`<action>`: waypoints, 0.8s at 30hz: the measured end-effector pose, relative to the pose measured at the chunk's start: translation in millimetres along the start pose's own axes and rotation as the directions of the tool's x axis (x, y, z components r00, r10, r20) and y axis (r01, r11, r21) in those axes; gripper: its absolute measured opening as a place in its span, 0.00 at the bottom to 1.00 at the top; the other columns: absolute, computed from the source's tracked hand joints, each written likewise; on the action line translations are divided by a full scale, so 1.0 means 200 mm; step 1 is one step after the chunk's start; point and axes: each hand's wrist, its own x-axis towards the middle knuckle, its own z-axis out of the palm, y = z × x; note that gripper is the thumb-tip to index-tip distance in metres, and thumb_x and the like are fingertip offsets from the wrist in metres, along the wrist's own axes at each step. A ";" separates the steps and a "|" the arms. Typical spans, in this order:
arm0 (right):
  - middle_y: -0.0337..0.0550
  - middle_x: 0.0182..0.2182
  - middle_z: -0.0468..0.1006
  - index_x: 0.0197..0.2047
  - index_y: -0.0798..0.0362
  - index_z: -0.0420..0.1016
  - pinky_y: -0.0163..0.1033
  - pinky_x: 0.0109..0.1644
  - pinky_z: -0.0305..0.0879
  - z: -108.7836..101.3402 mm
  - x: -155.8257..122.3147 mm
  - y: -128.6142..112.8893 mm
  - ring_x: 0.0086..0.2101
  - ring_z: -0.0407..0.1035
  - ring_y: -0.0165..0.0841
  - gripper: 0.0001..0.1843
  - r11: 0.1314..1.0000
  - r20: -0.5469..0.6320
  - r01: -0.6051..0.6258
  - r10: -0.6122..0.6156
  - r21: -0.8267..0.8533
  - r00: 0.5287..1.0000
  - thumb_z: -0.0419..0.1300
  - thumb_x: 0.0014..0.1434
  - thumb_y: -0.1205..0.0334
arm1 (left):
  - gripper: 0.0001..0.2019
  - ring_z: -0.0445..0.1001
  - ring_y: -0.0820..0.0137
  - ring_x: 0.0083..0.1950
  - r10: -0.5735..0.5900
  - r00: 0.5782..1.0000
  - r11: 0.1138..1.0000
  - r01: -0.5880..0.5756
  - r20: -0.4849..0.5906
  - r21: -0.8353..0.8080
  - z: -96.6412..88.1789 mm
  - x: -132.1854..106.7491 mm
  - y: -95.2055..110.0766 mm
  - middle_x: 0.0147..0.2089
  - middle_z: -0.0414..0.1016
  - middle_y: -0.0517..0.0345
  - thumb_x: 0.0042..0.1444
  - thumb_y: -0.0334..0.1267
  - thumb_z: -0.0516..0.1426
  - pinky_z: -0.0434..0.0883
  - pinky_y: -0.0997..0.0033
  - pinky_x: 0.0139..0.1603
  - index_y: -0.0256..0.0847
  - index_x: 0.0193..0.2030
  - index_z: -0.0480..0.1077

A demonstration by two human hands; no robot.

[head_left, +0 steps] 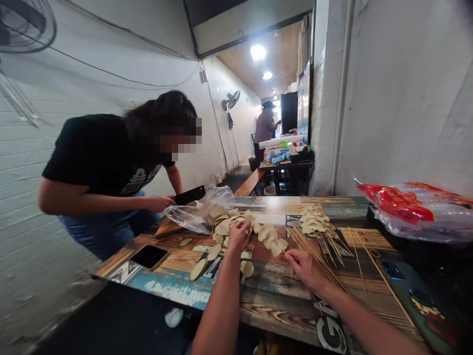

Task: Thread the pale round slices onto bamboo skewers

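Note:
My right hand is closed on the near end of a bamboo skewer. Several thin, pale beige slices are threaded in folds along it. At the skewer's far end, my left hand pinches a pale slice, its fingertips partly hidden. Beside that hand lies a heap of loose slices, spilling out of a clear plastic bag. Bare bamboo skewers lie in a bundle under my right wrist. Past them rests a stack of filled skewers.
A co-worker at the left holds a black cleaver over a wooden board. A phone lies near the table's left edge. Red-and-clear plastic packages sit at the right, near another phone. Another person stands far back.

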 end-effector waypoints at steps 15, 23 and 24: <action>0.38 0.17 0.70 0.23 0.53 0.70 0.35 0.30 0.57 0.00 -0.01 -0.02 0.23 0.65 0.31 0.21 0.998 0.025 0.057 -0.056 -0.032 0.998 0.46 0.62 0.55 | 0.19 0.57 0.82 0.21 -0.015 0.999 0.992 0.011 -0.029 -0.124 0.05 -0.01 0.02 0.23 0.68 0.65 0.32 0.43 0.70 0.53 0.79 0.21 0.35 0.31 0.74; 0.36 0.16 0.65 0.20 0.52 0.64 0.33 0.27 0.54 0.01 -0.01 -0.02 0.21 0.61 0.30 0.19 0.999 0.010 0.048 -0.048 -0.010 0.999 0.47 0.61 0.56 | 0.25 0.66 0.76 0.26 0.097 0.990 0.995 -0.097 -0.103 0.012 0.06 0.00 0.01 0.27 0.75 0.58 0.28 0.49 0.69 0.61 0.75 0.28 0.34 0.33 0.77; 0.36 0.16 0.65 0.20 0.51 0.63 0.33 0.27 0.54 0.01 -0.01 -0.02 0.21 0.61 0.30 0.19 0.999 0.014 0.042 -0.042 -0.006 0.999 0.47 0.61 0.56 | 0.25 0.66 0.75 0.27 0.107 0.987 0.994 -0.107 -0.118 0.008 0.06 0.00 0.01 0.27 0.75 0.58 0.28 0.49 0.69 0.62 0.75 0.29 0.34 0.32 0.77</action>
